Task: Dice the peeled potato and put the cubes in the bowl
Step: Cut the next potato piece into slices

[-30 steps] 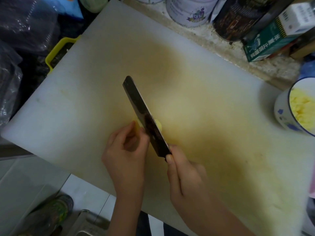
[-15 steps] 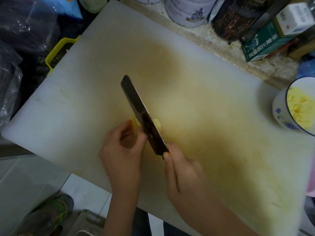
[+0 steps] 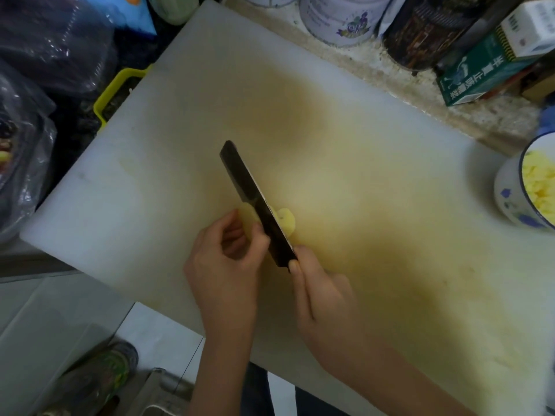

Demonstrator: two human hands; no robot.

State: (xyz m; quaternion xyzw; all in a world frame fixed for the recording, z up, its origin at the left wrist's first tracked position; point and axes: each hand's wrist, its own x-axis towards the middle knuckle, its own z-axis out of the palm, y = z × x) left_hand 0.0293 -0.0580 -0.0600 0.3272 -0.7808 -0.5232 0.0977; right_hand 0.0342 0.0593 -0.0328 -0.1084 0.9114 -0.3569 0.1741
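A small pale yellow piece of peeled potato (image 3: 286,221) lies near the middle of the white cutting board (image 3: 375,181). A dark cleaver (image 3: 255,199) stands edge-down across the potato, its blade splitting the piece into a left and a right part. My right hand (image 3: 321,298) grips the cleaver's handle. My left hand (image 3: 228,259) pinches the left part of the potato with curled fingers, close against the blade. At the right edge stands a white enamel bowl (image 3: 507,199) with blue flowers, holding yellow potato cubes (image 3: 539,184).
Tins (image 3: 342,16), a dark canister (image 3: 426,28) and a green box (image 3: 486,70) line the counter behind the board. Dark plastic bags (image 3: 45,49) and a yellow-rimmed container (image 3: 120,91) sit at the left. The floor and a shoe (image 3: 99,376) show below the board's near edge.
The cleaver and both hands stay on the potato piece with only slight shifts. More of the right potato part shows beside the blade now.
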